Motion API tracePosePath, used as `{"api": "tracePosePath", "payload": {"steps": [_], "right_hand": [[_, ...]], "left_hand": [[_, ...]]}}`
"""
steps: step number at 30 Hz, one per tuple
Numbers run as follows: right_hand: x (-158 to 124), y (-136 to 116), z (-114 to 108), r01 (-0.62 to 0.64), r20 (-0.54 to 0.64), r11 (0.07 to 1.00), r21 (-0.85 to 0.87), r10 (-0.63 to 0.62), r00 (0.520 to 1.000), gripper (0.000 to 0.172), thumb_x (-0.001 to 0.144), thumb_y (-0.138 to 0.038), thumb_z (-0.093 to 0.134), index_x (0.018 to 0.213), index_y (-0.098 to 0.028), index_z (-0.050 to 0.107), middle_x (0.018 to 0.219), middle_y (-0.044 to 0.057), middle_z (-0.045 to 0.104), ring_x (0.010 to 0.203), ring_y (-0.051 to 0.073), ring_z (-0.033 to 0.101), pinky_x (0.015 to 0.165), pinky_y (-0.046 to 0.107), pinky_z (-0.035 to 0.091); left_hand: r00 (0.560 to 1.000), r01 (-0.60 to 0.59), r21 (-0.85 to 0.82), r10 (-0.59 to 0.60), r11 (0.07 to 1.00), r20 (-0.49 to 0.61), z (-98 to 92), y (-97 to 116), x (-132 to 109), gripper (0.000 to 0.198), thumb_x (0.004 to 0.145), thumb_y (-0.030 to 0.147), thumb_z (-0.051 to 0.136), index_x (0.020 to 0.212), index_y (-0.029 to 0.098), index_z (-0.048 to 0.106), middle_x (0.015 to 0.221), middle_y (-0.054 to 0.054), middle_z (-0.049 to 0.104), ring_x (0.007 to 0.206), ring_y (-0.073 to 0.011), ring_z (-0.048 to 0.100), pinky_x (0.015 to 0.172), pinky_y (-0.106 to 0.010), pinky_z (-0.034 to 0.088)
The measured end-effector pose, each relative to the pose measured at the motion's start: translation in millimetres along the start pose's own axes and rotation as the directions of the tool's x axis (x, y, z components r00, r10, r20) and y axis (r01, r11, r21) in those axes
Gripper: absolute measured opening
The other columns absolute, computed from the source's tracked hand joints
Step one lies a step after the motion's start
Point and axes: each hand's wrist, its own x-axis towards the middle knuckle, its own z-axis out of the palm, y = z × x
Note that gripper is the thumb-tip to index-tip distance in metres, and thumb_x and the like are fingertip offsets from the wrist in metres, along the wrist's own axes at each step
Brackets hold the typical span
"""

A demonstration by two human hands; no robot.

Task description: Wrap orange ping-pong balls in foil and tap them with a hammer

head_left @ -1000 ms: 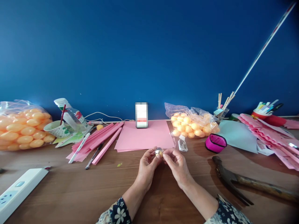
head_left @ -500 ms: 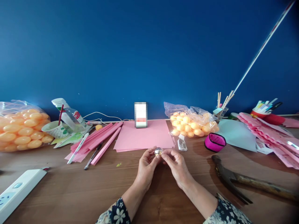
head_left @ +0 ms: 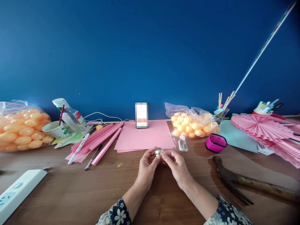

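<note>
Between my two hands, a small shiny silver ball (head_left: 159, 151) is pinched at the fingertips, with a yellowish patch on its underside. My left hand (head_left: 148, 165) grips it from the left with thumb and forefinger. On the other side, my right hand (head_left: 177, 165) has its thumb and forefinger pressed to the ball too. Both hands are just above the wooden table (head_left: 112, 193), in front of pink paper sheets (head_left: 145, 136). What the ball is exactly, I cannot make out.
A phone (head_left: 141, 115) stands against the blue wall. Bags of orange balls (head_left: 191, 126) lie right and far left. Pink strips (head_left: 100, 137) and pens lie left, near a power strip (head_left: 21, 190). A hammer (head_left: 234, 178), magenta band (head_left: 216, 143) and folded pink paper (head_left: 260, 126) are right.
The folded pink paper at the far right has shifted leftward and fanned out, partly covering the red pen holder. My hands and the silver ball have barely moved.
</note>
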Motion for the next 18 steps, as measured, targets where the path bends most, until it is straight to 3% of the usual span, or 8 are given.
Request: {"api": "tracePosePath", "payload": {"steps": [18], "right_hand": [[0.0,-0.5,1.4,-0.021,-0.003,1.000,0.020,0.021,1.000,0.024,0.069,-0.041,0.067,0.073,-0.017,0.062,0.073,0.002,0.064,0.072,0.018,0.059,0.069,0.030,0.050]], "left_hand": [[1.000,-0.029,0.039,0.029,0.999,0.002,-1.6,-1.5,0.6,0.043,0.068,0.025,0.068,0.109,0.018,0.057,0.105,-0.009,0.065,0.092,-0.0192,0.061,0.084,-0.033,0.046]]}}
